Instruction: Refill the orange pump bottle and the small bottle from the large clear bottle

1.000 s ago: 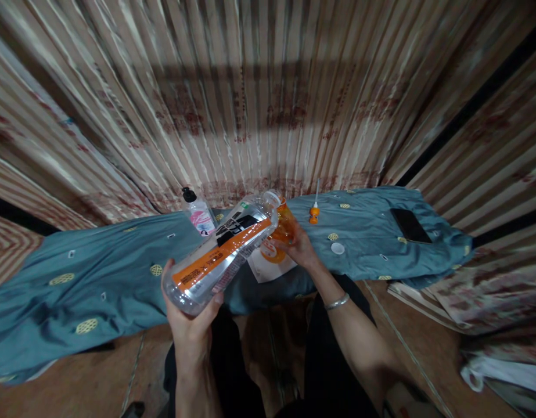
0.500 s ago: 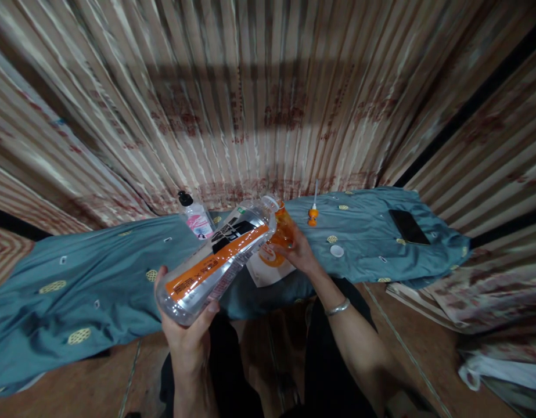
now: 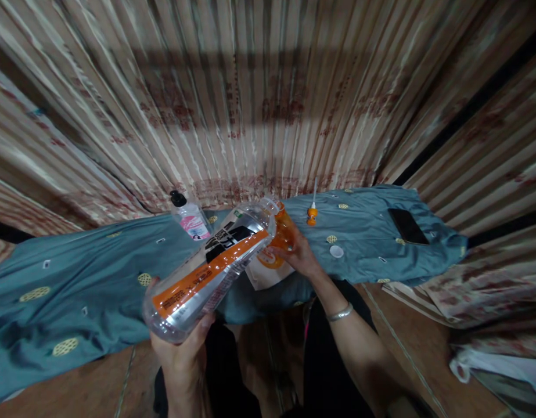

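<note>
A large clear bottle (image 3: 211, 267) with an orange, black and white label is tilted, its base toward the lower left. My left hand (image 3: 183, 342) is wrapped round its base end. Its mouth meets the top of an orange translucent bottle (image 3: 284, 229), which my right hand (image 3: 300, 252) holds. Under the orange bottle lies a white sheet or packet with an orange print (image 3: 263, 276), partly covered. An orange pump head (image 3: 312, 216) with a pale tube pointing up stands to the right, and a white round cap (image 3: 336, 251) lies near it.
A clear bottle with a pink label and black top (image 3: 193, 222) stands at the left on the teal patterned cloth (image 3: 106, 273). A black phone (image 3: 408, 226) lies at the right. Striped curtains (image 3: 268, 104) hang behind. A white bag (image 3: 498, 368) is at the lower right.
The base of the large bottle and my left hand have moved a little left and down. My right hand keeps hold of the orange bottle. The view has shifted slightly.
</note>
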A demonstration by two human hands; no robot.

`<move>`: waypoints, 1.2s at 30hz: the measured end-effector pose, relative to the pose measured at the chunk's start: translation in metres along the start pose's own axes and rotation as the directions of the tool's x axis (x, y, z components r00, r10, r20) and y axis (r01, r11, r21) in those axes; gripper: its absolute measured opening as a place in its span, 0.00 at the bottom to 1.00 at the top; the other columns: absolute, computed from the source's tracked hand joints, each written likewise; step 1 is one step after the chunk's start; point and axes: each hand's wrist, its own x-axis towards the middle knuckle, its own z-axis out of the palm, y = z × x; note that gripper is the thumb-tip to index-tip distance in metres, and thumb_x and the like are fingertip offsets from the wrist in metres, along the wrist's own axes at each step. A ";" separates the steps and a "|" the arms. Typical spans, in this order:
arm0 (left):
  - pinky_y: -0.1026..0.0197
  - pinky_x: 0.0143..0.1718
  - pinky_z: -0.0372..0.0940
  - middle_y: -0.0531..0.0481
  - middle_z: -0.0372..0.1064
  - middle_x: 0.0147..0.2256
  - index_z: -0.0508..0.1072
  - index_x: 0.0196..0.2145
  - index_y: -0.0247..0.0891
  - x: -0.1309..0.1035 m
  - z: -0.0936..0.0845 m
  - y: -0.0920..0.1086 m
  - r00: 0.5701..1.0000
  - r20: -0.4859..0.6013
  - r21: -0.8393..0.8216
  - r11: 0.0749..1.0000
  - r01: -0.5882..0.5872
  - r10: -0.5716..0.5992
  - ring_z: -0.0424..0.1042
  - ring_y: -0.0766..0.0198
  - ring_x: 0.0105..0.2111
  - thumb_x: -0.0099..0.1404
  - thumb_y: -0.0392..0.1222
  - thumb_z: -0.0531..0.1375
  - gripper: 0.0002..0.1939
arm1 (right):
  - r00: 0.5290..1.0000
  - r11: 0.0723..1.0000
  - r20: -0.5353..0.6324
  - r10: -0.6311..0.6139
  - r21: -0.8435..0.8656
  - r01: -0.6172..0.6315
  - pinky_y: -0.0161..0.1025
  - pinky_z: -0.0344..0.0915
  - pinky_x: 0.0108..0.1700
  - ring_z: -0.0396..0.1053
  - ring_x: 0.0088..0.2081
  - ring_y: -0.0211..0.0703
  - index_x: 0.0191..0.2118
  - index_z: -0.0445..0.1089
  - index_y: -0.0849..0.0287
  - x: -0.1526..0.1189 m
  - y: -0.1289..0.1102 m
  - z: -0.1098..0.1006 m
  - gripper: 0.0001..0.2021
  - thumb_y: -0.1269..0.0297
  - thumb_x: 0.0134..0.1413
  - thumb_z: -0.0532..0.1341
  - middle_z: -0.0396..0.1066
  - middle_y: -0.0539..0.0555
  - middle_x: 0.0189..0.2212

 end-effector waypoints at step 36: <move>0.52 0.46 0.78 0.45 0.78 0.45 0.79 0.49 0.39 -0.005 -0.001 0.003 0.995 0.073 0.169 0.982 -0.083 0.072 0.80 0.52 0.43 0.47 0.49 0.79 0.33 | 0.999 0.998 0.038 -0.002 0.060 -0.001 0.58 0.70 0.66 0.75 0.61 0.59 0.65 0.66 0.49 0.004 -0.004 0.001 0.44 0.46 0.42 0.79 0.77 0.58 0.58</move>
